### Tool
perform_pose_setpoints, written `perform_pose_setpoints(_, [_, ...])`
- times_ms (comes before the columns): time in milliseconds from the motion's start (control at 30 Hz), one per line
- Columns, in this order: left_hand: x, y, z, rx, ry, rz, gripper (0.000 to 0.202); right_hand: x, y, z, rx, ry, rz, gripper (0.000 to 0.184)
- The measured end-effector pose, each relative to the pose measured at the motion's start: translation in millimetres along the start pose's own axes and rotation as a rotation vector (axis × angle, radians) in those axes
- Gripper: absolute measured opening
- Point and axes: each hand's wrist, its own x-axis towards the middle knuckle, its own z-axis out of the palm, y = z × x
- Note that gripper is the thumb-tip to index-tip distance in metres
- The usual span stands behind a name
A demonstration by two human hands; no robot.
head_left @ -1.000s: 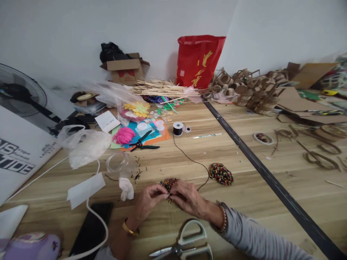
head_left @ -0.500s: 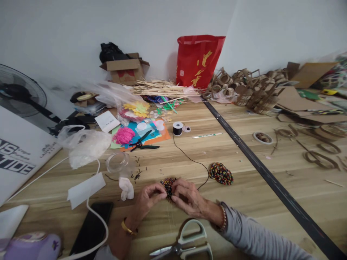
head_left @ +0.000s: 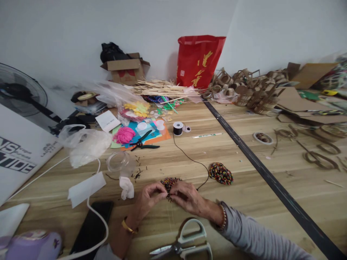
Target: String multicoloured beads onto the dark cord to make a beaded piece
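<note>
Both of my hands meet over a cluster of small multicoloured beads on the wooden table. The fingertips of my left hand are pinched at the cluster's left edge. My right hand has its thumb and forefinger pinched at the near right side, covering part of the beads. What lies between the fingertips is too small to make out. A black cord runs from a spool towards my right hand. To the right lies a second coil of beads. Scissors with pale handles rest below my hands.
Black-handled pliers, pink yarn and coloured paper lie at the back left. A clear jar, crumpled tissue and black phone are left of my hands. A white bowl and baskets stand to the right.
My right hand has shifted slightly left, its fingertips drawing closer to the left hand's. A little more of the bead cluster's upper right shows now.
</note>
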Motion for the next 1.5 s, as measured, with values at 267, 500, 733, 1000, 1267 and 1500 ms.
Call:
perform_pose_setpoints(267, [-2.9,-9.0,-1.2,0.026,0.013,0.012,0.016,-0.1,1.9,0.8,0.013,0.033,-0.002,0.01])
perform_pose_setpoints(500, [-3.1,-7.9,-0.2,0.052,0.02,-0.003,0.013,1.4,0.9,-0.5,0.005,0.031,-0.005,0.013])
perform_pose_setpoints(733, [-2.6,-9.6,-0.7,0.081,0.037,-0.012,0.01,1.3,1.3,-1.1,0.001,0.018,0.01,0.011])
perform_pose_setpoints(1000, [-3.8,-6.3,0.3,0.124,0.035,-0.02,0.012,1.2,1.2,-1.1,-0.003,0.007,0.017,0.013])
perform_pose_setpoints(1267, [-3.2,-2.1,-2.3,0.44,0.066,0.183,0.011,1.6,1.5,-1.3,-0.001,0.058,0.02,0.012])
perform_pose_setpoints(1500, [-6.4,0.5,-2.0,0.751,-0.017,0.317,0.016,2.6,-0.5,-1.5,0.013,0.086,0.019,0.011])
